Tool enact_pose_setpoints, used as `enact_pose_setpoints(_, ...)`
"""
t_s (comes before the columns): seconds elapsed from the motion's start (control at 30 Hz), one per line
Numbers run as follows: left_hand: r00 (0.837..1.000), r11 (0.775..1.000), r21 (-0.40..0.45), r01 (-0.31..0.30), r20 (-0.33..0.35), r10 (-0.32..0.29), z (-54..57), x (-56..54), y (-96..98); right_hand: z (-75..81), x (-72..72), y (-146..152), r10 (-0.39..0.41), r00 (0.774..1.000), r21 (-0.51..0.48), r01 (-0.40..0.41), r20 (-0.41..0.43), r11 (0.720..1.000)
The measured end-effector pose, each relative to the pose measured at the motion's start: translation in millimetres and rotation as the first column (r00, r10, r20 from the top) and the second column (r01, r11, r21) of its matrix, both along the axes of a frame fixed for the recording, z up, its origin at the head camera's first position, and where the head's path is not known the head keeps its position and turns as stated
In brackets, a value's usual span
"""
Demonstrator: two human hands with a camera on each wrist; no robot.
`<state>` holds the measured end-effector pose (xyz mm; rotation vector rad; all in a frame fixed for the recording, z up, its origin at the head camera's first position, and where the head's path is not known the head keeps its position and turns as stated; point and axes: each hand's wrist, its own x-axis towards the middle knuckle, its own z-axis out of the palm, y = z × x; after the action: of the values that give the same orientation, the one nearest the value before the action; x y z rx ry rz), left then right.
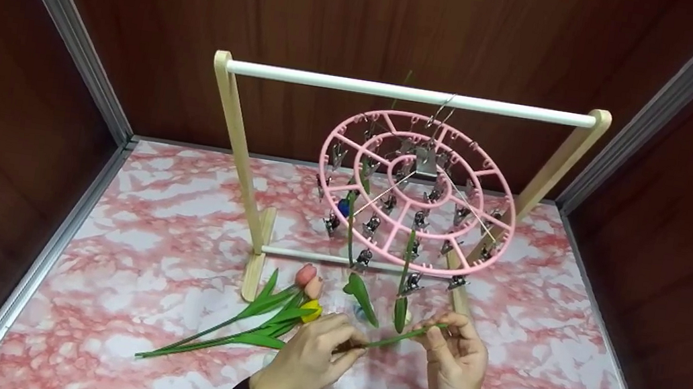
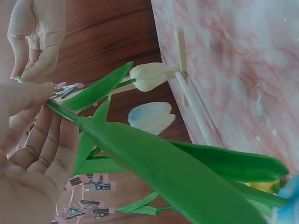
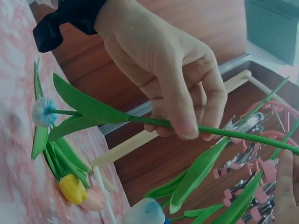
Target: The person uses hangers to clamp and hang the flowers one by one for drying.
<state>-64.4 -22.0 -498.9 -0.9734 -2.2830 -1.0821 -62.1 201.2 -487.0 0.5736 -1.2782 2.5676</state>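
My left hand [image 1: 318, 346] pinches the green stem [image 1: 397, 339] of an artificial tulip just below its leaves [image 2: 154, 163]. The tulip's blue-and-white bloom [image 3: 44, 112] points away to the left in the right wrist view; in the head view the left hand hides it. At the other end of the stem, my right hand [image 1: 454, 366] grips the tip between thumb and fingers. Above the hands hangs a round pink clip hanger [image 1: 389, 249] with metal clips [image 1: 413, 284]. Tulips hang bloom-down from it: a white one [image 2: 148, 77], a white-and-blue one [image 2: 152, 116] and a dark blue one [image 1: 345, 206].
A wooden stand [image 1: 239, 139] with a white top rail [image 1: 335, 82] carries the hanger. Left of my hands, pink tulips [image 1: 306, 275] and a yellow tulip [image 1: 311, 312] lie on the pink marbled table [image 1: 142, 247]. Dark wood panels [image 1: 143, 3] enclose the back and sides.
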Motion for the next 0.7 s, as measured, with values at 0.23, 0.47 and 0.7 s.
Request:
enact_pose_setpoints(0.23, 0.999, 0.999, 0.013, 0.032, 0.008, -0.032, 15.3, -1.3, 6.4, 4.2, 0.1, -8, -0.003, 1.000, 0.015, 0.003, -0.018, 1.000)
enact_pose_setpoints(0.47, 0.998, 0.999, 0.005, 0.045, -0.036, -0.044, 26.0, -2.4, 12.4, 5.8, 3.4, -11, -0.044, 0.999, 0.100, 0.044, -0.005, 0.994)
enact_pose_setpoints(0.7, 0.997, 0.998, -0.005, 0.060, -0.047, -0.060, 31.8, -1.5, 14.5, 9.5, 7.3, -12, -0.068, 0.997, 0.156, 0.070, -0.022, 0.985)
